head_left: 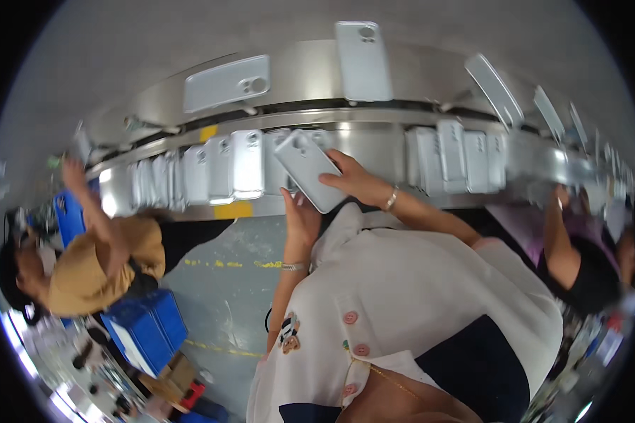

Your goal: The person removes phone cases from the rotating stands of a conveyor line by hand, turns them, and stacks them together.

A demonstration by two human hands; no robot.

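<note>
In front of my chest, a pale silver phone case (pixel 305 166) is tilted, with its camera cutout toward the upper left. My right hand (pixel 351 182) is closed on the case's right edge, thumb over its face. Just below the case is my left hand (pixel 302 220), its fingers apart and pointing up. Whether those fingertips touch the case's lower edge I cannot tell. Behind the held case, a row of similar cases (pixel 248 166) stands along the metal ledge, and another group (pixel 450 155) stands to the right.
Beyond the ledge, more phone cases (pixel 364 62) sit on holders along a metal line (pixel 303 74). A co-worker in a tan top (pixel 95 264) works at the left, another in dark clothing (pixel 585 264) at the right. Blue bins (pixel 148 328) stand on the floor at left.
</note>
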